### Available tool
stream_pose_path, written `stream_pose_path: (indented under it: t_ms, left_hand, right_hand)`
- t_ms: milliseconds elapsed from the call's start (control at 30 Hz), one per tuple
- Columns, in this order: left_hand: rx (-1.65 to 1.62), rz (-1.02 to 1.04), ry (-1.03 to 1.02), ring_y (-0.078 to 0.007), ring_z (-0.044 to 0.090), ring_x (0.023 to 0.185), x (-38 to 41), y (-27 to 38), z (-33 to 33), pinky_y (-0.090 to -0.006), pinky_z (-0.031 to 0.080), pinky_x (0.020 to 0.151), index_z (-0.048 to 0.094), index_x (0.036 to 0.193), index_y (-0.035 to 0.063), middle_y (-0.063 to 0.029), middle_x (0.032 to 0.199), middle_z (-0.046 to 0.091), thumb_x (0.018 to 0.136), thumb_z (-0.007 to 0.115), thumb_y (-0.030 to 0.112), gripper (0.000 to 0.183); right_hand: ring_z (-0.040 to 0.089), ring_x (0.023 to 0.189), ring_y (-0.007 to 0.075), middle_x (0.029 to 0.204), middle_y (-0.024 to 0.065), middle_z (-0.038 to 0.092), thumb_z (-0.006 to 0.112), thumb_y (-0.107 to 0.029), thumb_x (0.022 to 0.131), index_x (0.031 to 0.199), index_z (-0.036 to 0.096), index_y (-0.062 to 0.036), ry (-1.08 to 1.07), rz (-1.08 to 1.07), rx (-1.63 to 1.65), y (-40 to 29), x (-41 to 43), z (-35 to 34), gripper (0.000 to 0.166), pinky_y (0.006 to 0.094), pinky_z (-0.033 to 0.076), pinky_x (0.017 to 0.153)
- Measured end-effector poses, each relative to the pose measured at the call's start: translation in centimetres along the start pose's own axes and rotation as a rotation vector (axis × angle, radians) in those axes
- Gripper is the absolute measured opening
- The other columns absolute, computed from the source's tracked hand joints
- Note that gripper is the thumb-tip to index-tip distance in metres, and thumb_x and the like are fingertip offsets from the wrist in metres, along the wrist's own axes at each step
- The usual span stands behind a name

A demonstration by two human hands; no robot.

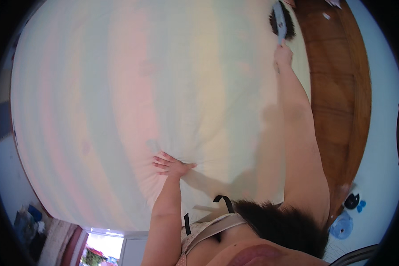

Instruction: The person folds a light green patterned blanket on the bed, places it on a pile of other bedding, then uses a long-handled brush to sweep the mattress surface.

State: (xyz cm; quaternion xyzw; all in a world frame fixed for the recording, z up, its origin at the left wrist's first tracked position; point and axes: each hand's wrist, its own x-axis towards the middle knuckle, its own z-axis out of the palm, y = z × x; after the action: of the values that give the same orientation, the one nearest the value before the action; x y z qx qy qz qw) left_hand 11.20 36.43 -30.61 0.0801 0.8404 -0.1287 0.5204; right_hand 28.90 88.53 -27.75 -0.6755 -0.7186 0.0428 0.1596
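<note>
A bed sheet (176,83) with soft pink, yellow and blue-green stripes covers the wide mattress before me. My left hand (173,165) presses flat on it near the close edge, fingers spread, and creases run out from around the palm. Far off at the upper right, my right hand (283,55) grips the handle of a bed brush (280,20) with a grey-blue back and dark bristles. The brush lies along the sheet's right border, beside the headboard. Its bristles show on both sides of the back; how firmly they touch the sheet I cannot tell.
A brown wooden headboard (332,86) runs down the right side, with a small white scrap (326,16) at its far end. Blue round items (341,226) sit at the lower right. Plastic bags (26,222) lie at the lower left, near a bright doorway (103,246).
</note>
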Motion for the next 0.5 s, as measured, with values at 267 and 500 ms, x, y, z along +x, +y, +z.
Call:
stream_pose_path:
  t_ms: [267,500]
  left_hand:
    - [0.075,-0.033,-0.022,-0.0452,-0.034,0.123,-0.8,1.1,-0.4,-0.0641,-0.007,0.098,-0.037,0.126,0.0032,-0.0283,0.131,-0.038,0.05,0.078,0.054,0.147]
    - [0.093,0.008,-0.002,-0.0457,-0.033,0.123,-0.4,0.8,-0.1,-0.0644,-0.007,0.098,-0.036,0.127,0.0034,-0.0282,0.132,-0.037,0.05,0.078,0.054,0.147]
  right_hand:
    - [0.046,0.058,0.0113,0.07,0.0193,0.057,0.053,-0.02,0.088,0.119,0.055,-0.0197,-0.473,-0.397,0.505,-8.8,-14.0,-1.6,0.032,0.0285,0.043,0.057]
    - [0.061,0.077,0.0358,0.081,0.0197,0.062,0.049,-0.034,0.086,0.106,0.062,-0.0147,-0.274,-0.351,0.411,-0.2,-7.2,4.3,0.031,0.0402,0.046,0.068]
